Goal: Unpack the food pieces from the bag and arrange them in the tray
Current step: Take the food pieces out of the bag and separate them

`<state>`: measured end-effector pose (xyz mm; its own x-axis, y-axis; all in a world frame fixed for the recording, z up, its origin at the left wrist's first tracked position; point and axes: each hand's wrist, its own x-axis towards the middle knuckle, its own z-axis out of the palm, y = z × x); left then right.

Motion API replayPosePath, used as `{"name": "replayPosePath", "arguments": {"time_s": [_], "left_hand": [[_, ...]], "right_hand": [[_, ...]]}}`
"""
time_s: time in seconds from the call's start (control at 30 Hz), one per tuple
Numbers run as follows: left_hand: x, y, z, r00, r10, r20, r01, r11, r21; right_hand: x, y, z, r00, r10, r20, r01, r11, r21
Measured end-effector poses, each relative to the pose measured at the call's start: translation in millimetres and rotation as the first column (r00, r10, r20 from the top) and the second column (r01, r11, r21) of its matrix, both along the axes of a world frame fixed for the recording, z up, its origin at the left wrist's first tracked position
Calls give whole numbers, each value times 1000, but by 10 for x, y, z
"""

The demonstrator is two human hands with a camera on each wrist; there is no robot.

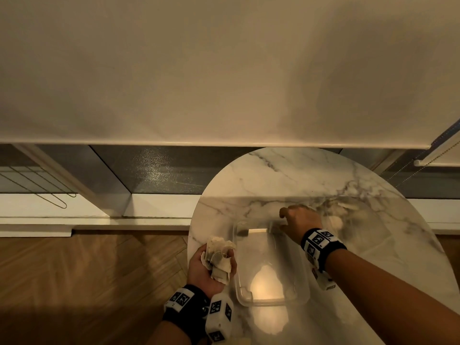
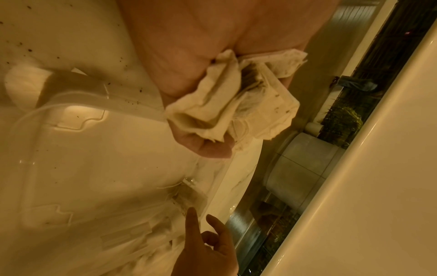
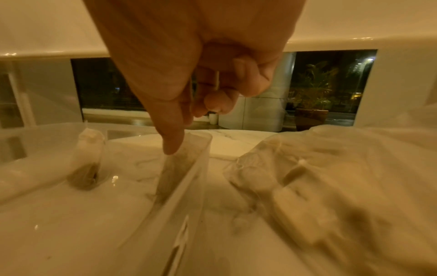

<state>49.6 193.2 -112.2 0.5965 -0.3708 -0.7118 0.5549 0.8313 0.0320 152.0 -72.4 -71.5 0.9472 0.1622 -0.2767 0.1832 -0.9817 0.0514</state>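
My left hand [image 1: 211, 266] hovers at the table's left edge, palm up, gripping a crumpled bunch of tea bags [image 1: 220, 255] [image 2: 236, 108]. A clear plastic tray [image 1: 261, 303] lies in the middle of the marble table [image 1: 298, 175]. My right hand [image 1: 290, 217] [image 3: 182, 130] is over the tray's far right corner. Its thumb points down and touches the top of a tea bag [image 3: 175, 171] leaning on the tray wall; the other fingers are curled and hold nothing. Another tea bag [image 3: 87, 164] [image 1: 242, 232] stands in the far left corner.
A clear plastic bag [image 1: 348, 220] [image 3: 331, 177] with more pale pieces lies on the table just right of the tray. A window and a lowered blind [image 1: 224, 70] are beyond the table's far edge. Wooden floor [image 1: 87, 270] is to the left.
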Motion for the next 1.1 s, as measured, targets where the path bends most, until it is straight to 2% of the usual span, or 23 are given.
{"name": "replayPosePath", "arguments": {"time_s": [0.1,0.2,0.27,0.4,0.5,0.53,0.6,0.7,0.73,0.8,0.9,1.1], "left_hand": [[10,29,-14,1000,-24,4,24,1000,5],[4,26,4,1000,-8,2,8,1000,-5],[-4,-3,21,1000,-3,-14,3,1000,-14],[-36,-146,203,998,-53,17,54,998,-21],[-51,-254,383,995,-70,76,74,996,-50],[-38,-275,389,995,-67,80,71,996,-45],[-19,-320,410,992,-59,109,64,997,-44],[27,-336,448,989,-60,133,65,997,-33],[31,-333,463,988,-56,143,66,995,-72],[31,-332,612,983,-66,173,97,980,-175],[12,-337,775,983,-18,185,60,973,-223],[0,-331,777,973,22,231,4,994,-109]], "right_hand": [[-112,-60,2,992,-120,43,113,984,141],[-259,-51,44,964,-266,31,245,923,296],[-353,14,85,952,-305,9,278,878,389],[-570,274,257,974,-213,-72,205,715,668],[-729,490,521,981,-105,-165,195,560,805],[-768,542,608,983,-69,-171,182,531,828],[-840,617,724,985,3,-174,145,543,827],[-918,672,784,991,49,-127,63,661,748],[-935,671,793,995,37,-88,40,681,731],[-971,669,808,1000,-6,-15,15,677,736],[-1027,685,810,998,-30,51,-17,679,734],[-1094,775,836,994,-31,101,-45,741,670]]}}
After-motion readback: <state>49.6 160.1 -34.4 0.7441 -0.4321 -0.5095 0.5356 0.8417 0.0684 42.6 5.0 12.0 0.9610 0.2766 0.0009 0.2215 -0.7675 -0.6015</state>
